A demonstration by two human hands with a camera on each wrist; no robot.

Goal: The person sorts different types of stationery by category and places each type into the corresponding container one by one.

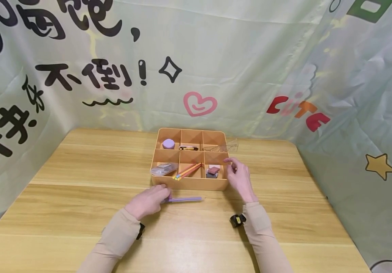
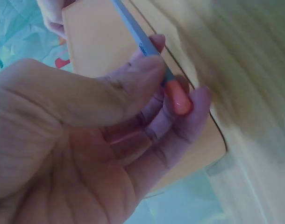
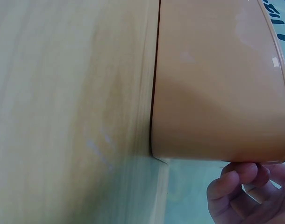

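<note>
My left hand [image 1: 149, 199] is in front of the orange compartment box [image 1: 189, 184]. Its thumb and fingers pinch a slim purple pencil [image 1: 187, 199] that points right, low along the box's front wall. In the left wrist view the pencil [image 2: 135, 35] looks blue-grey, and its orange-pink end [image 2: 180, 100] lies between thumb and fingertips. At the box's right end, my right hand [image 1: 239, 176] grips the rim. The right wrist view has these curled fingers [image 3: 245, 186] against the outer end wall [image 3: 226, 116]; the thumb is mostly hidden.
The back compartments hold a purple round lid [image 1: 168, 143], a small dark-and-tan item [image 1: 189, 148] and a clear ruler [image 1: 231, 145] jutting out right. In front lie a clear case [image 1: 163, 169], several orange pencils [image 1: 187, 171] and erasers [image 1: 213, 170]. Printed cloth [image 1: 250, 68] hangs behind the wooden table [image 1: 80, 197].
</note>
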